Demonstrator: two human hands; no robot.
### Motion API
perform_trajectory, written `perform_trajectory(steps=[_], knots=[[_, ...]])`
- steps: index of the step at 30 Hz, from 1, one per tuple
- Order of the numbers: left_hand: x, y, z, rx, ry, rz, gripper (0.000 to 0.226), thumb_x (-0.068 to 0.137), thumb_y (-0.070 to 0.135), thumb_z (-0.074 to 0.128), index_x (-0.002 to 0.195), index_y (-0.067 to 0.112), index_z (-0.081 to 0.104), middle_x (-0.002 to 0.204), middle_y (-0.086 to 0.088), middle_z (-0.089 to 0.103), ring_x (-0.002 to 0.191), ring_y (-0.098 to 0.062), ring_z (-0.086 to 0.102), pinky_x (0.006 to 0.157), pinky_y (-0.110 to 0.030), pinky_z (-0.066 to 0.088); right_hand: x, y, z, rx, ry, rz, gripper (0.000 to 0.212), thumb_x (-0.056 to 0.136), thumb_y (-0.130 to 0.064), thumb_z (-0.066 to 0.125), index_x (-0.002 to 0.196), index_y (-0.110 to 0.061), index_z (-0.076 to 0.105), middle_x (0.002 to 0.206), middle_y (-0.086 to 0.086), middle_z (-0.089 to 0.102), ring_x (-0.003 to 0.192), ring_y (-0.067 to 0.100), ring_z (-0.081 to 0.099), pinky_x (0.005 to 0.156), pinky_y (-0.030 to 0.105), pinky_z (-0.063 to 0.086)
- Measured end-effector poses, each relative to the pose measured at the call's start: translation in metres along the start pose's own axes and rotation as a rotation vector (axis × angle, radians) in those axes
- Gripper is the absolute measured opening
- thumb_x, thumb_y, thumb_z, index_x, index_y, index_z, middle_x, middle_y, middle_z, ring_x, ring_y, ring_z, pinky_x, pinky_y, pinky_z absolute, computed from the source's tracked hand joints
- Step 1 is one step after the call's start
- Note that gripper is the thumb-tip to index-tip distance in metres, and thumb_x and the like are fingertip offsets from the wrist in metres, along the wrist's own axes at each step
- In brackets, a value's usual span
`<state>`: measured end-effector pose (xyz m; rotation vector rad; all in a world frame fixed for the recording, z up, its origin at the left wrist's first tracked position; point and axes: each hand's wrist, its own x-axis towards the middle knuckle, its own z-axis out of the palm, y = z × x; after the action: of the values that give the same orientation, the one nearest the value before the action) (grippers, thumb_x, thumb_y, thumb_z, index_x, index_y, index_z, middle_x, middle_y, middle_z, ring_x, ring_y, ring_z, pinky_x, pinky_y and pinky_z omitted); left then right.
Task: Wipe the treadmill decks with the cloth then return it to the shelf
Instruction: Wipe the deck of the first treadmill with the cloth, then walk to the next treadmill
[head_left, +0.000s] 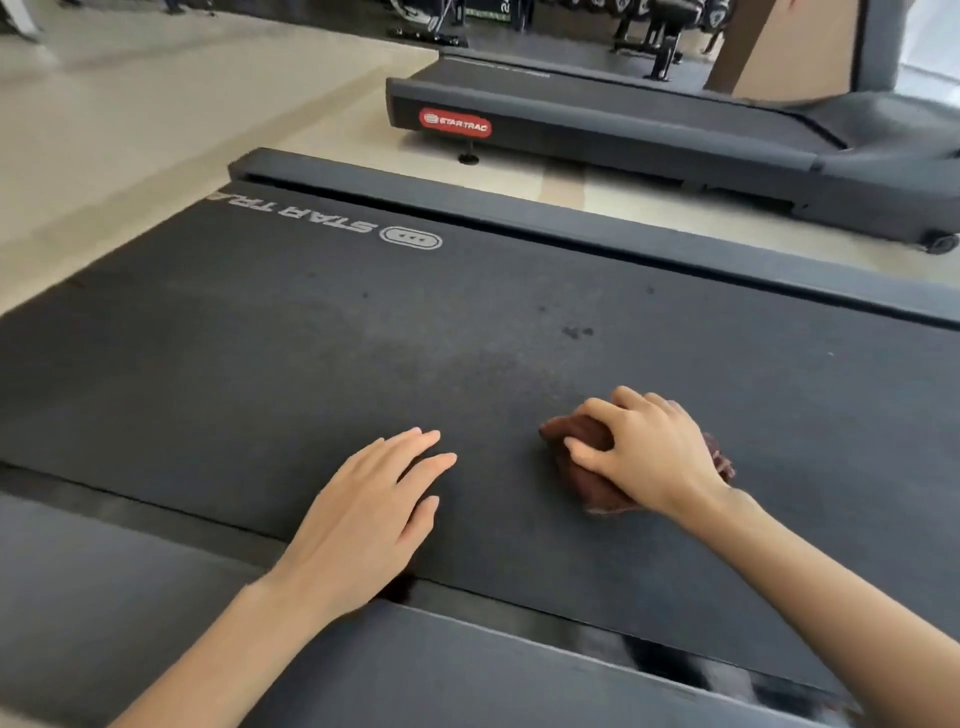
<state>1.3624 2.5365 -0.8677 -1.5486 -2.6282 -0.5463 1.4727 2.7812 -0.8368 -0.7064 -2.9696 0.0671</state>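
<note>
Cloth (584, 480) first: where is it, and what has it?

— Bunched up, dark brown, under the right hand (649, 452). The fingers curl over the wad and clasp it against the treadmill belt (311, 338). Thumb and forefinger show at the wad's nine o'clock side, and brown folds stick out at the hand's nine and three o'clock.

And where on the belt?

— At about four o'clock from the picture's middle, nearer the belt's near edge than its far one.

The other hand?

— The left hand (374, 504) is at seven o'clock, well apart from the cloth. Its fingers are straight and slightly spread, palm down, holding nothing. The wrist crosses the seam between the belt and the near side rail (156, 597). Whether the palm presses on the belt I cannot tell.

What lies around them?

— At twelve o'clock from the cloth there is a small cluster of dark spots (576, 331) on the belt, with a paler, dusty-looking patch at their eight o'clock. At eleven o'clock from the middle is white STAR TRAC lettering (332, 221), upside down from here. Beyond it runs the far side rail (571, 226).

And past the machine?

— Pale floor (130, 130) at ten o'clock, and at one o'clock a second treadmill (623, 130) with a red badge (454, 123) on its end. Dark gym equipment (660, 36) stands at twelve o'clock, too blurred to name.
</note>
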Motion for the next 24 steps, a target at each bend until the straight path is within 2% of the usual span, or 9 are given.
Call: perform_trajectory(steps=[2, 6, 9, 13, 18, 24], knots=[[-0.021, -0.039, -0.023, 0.014, 0.031, -0.089, 0.036, 0.094, 0.027, 0.044, 0.125, 0.018, 0.058, 0.134, 0.001, 0.053, 0.126, -0.018, 0.048, 0.104, -0.032, 0.033, 0.011, -0.053, -0.018, -0.037, -0.003, -0.163, 0.041, 0.081, -0.062, 0.038, 0.106, -0.038, 0.06, 0.087, -0.007, 0.049, 0.085, 0.023, 0.054, 0.08, 0.033, 0.039], [-0.062, -0.102, -0.061, 0.078, 0.06, -0.233, 0.036, 0.091, 0.024, 0.055, 0.127, 0.017, 0.057, 0.133, 0.001, 0.054, 0.122, -0.019, 0.051, 0.098, -0.032, 0.039, 0.035, -0.159, -0.042, 0.128, 0.017, -0.296, 0.04, 0.076, -0.062, 0.039, 0.103, -0.041, 0.061, 0.09, -0.009, 0.056, 0.085, 0.022, 0.056, 0.075, 0.029, 0.037], [-0.088, -0.132, -0.087, 0.193, 0.046, -0.275, 0.039, 0.088, 0.03, 0.048, 0.121, 0.014, 0.062, 0.123, -0.005, 0.062, 0.114, -0.024, 0.058, 0.094, -0.037, 0.045, 0.052, -0.22, -0.049, 0.117, 0.041, -0.411, 0.036, 0.081, -0.058, 0.045, 0.107, -0.038, 0.06, 0.088, -0.01, 0.048, 0.083, 0.02, 0.052, 0.075, 0.029, 0.035], [-0.117, -0.145, -0.109, 0.301, 0.009, -0.337, 0.05, 0.086, 0.037, 0.034, 0.118, 0.012, 0.063, 0.118, -0.008, 0.064, 0.11, -0.027, 0.06, 0.093, -0.04, 0.047, 0.05, -0.265, -0.048, 0.134, 0.051, -0.528, 0.037, 0.081, -0.057, 0.045, 0.105, -0.035, 0.061, 0.086, -0.011, 0.046, 0.076, 0.015, 0.041, 0.074, 0.028, 0.032], [-0.162, -0.142, -0.111, 0.309, 0.03, -0.523, 0.05, 0.086, 0.038, 0.035, 0.117, 0.012, 0.064, 0.118, -0.009, 0.064, 0.112, -0.028, 0.059, 0.095, -0.042, 0.046, 0.03, -0.3, -0.034, 0.249, 0.019, -0.593, 0.032, 0.079, -0.053, 0.051, 0.1, -0.033, 0.065, 0.087, -0.007, 0.055, 0.08, 0.02, 0.051, 0.079, 0.034, 0.042], [-0.235, -0.138, -0.112, 0.345, 0.044, -0.815, 0.051, 0.087, 0.042, 0.033, 0.125, 0.016, 0.058, 0.124, -0.009, 0.061, 0.116, -0.028, 0.056, 0.098, -0.043, 0.043, 0.017, -0.369, -0.005, 0.293, -0.034, -0.858, 0.027, 0.078, -0.045, 0.064, 0.099, -0.029, 0.067, 0.087, -0.004, 0.058, 0.081, 0.022, 0.053, 0.078, 0.037, 0.042]])
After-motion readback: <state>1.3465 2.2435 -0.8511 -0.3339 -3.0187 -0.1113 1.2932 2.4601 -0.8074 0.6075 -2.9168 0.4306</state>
